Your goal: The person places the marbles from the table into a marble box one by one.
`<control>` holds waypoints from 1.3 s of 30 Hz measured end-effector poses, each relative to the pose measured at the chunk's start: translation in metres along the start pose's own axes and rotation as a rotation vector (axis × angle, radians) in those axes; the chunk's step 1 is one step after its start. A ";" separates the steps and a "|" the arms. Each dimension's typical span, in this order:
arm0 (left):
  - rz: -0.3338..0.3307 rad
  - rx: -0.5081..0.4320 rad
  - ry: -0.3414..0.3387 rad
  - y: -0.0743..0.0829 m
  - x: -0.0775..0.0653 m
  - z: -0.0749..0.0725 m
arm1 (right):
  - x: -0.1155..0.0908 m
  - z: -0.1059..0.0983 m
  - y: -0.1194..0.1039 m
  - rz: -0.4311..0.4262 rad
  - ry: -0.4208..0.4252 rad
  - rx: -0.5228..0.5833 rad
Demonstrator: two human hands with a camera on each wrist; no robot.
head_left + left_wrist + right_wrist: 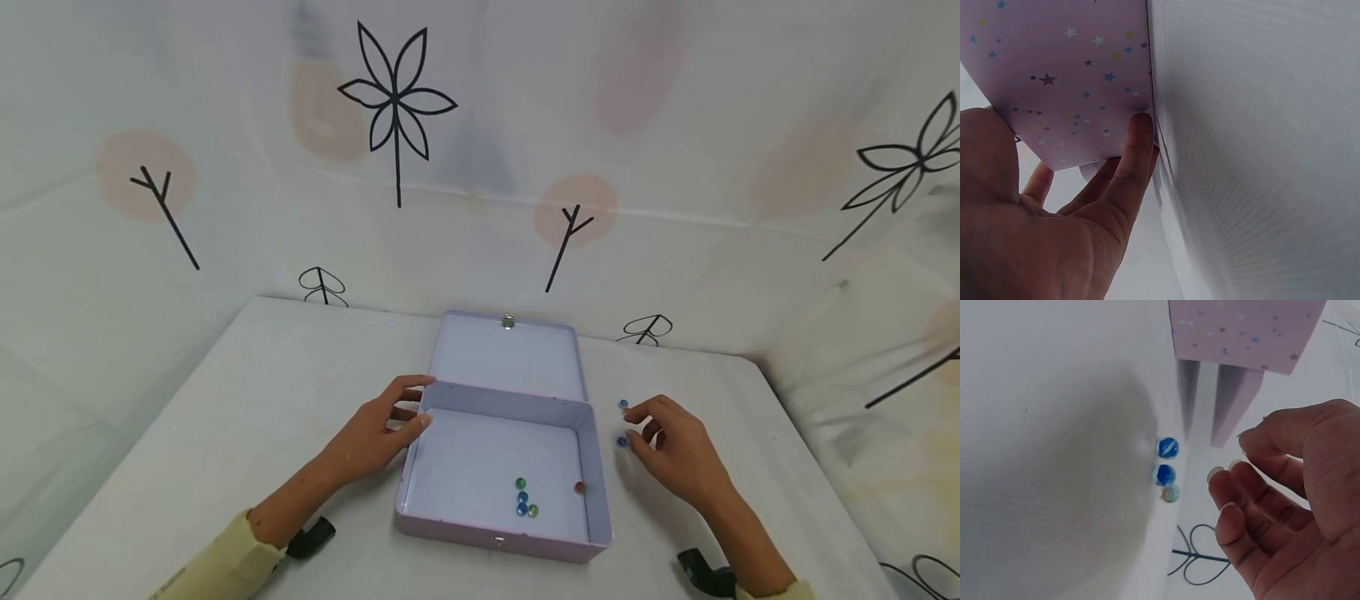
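A lilac tin box (pixel 498 546) lies with its lid (pixel 506 354) folded back; stars dot its outer wall (pixel 1054 81). My left hand (pixel 375 435) holds the box's left wall near the back corner, thumb over the rim and fingers along the outside. To the right of the box, my right hand (pixel 678 450) hovers with loosely bent fingers and nothing visible between them. Close to its fingertips are a blue marble (pixel 1167 448), another blue marble (pixel 1164 475) and a pale green-orange marble (pixel 1170 494). Several marbles, including a green marble (pixel 521 483) and a red-brown marble (pixel 579 487), sit inside the box.
A white cloth (pixel 225 417) covers the table. Behind it hangs a pale backdrop (pixel 480 250) with line-drawn plants. Dark camera mounts show at the left wrist (pixel 311 539) and right wrist (pixel 705 575).
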State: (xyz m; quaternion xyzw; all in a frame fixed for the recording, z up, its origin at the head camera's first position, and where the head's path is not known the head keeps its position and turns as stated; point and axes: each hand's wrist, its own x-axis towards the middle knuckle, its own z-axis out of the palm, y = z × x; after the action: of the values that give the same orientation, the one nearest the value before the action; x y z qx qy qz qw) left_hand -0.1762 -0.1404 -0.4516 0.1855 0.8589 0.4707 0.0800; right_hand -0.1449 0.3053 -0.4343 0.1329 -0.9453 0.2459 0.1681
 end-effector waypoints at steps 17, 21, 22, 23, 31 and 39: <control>0.005 0.006 0.001 -0.001 -0.001 0.001 | -0.002 0.006 0.025 0.131 -0.147 -0.030; 0.015 0.005 0.000 -0.001 0.000 0.000 | -0.002 0.007 0.028 0.134 -0.160 -0.033; 0.017 0.005 0.000 -0.001 0.000 0.000 | -0.002 0.007 0.029 0.136 -0.164 -0.034; 0.019 0.004 -0.001 -0.001 0.000 0.000 | -0.002 0.007 0.029 0.141 -0.171 -0.034; 0.011 0.009 -0.003 -0.001 0.000 0.001 | -0.003 0.007 0.030 0.189 -0.217 -0.030; 0.006 -0.005 0.001 0.001 0.000 0.000 | -0.002 0.007 0.032 0.190 -0.234 -0.032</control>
State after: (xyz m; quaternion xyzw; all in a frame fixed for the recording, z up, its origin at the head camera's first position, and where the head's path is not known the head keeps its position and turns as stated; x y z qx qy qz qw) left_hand -0.1763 -0.1399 -0.4511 0.1879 0.8570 0.4733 0.0787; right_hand -0.1550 0.3290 -0.4538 0.0678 -0.9706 0.2284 0.0349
